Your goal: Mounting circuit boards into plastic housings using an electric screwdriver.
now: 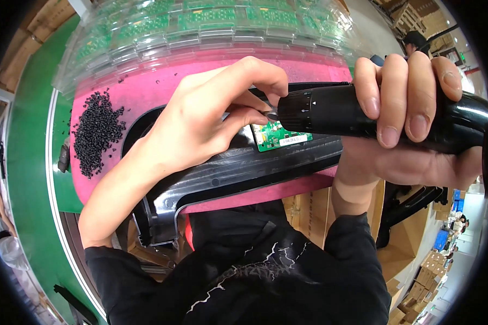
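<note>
A black electric screwdriver (336, 110) lies nearly level across the picture, its nose pointing left, with my right hand (412, 108) wrapped round its body. At that nose the thumb and forefinger of my left hand (211, 111) are pinched together. Something small and metallic shows at their tips, too little to name. Below the nose is a green circuit board (283, 138) with a white label, partly hidden by the screwdriver and my fingers. The board rests on a long black plastic housing (217, 179), whose left end reaches past the mat's near edge.
A pile of small black screws (96, 132) lies on the left of the pink mat (146, 81). Stacked clear plastic trays (200, 33) with green boards stand along the far side. Cardboard boxes (412, 238) are below the table at the right. A person (416, 40) is far off.
</note>
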A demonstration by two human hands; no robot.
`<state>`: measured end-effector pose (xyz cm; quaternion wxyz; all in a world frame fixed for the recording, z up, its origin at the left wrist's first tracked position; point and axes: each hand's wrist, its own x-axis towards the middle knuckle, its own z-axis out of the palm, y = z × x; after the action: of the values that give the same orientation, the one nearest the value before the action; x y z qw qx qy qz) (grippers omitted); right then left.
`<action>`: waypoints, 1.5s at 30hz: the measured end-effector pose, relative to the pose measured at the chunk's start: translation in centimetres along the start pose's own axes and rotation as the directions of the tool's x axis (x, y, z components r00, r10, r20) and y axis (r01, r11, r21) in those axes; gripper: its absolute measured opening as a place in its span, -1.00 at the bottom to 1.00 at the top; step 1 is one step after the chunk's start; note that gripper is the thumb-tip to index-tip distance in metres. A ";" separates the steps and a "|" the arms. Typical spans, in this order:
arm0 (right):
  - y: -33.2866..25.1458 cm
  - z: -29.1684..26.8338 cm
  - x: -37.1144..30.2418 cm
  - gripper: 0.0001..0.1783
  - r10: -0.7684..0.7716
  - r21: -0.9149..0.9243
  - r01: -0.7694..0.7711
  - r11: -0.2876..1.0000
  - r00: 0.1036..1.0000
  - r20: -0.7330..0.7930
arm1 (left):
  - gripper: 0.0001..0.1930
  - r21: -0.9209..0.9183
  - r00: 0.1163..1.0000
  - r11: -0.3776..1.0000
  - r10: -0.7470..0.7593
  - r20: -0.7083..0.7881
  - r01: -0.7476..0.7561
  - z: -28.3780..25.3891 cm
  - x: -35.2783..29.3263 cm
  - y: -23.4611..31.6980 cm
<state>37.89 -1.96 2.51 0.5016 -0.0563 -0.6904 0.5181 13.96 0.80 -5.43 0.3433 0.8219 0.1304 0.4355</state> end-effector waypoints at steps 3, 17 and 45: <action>0.7 0.0 -0.4 -0.37 0.015 0.025 -0.015 1.000 1.000 -0.021 | -0.58 -0.063 0.991 0.991 -0.116 0.060 0.120 -0.2 0.1 0.3; 3.3 0.8 -0.8 -0.33 -0.123 0.080 0.138 0.987 0.979 -0.163 | -0.81 0.262 0.992 0.961 -0.112 0.065 0.091 -0.1 0.1 -0.1; 8.8 3.3 -0.9 -0.33 0.132 -0.130 -0.190 0.973 0.925 -0.357 | -0.87 0.454 0.982 0.871 -0.186 -0.045 0.186 -0.3 -2.0 -1.2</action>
<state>31.93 -0.65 -4.69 0.5646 -0.2438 -0.6242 0.4818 12.62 0.75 -7.36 0.1810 0.8630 0.3073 0.3578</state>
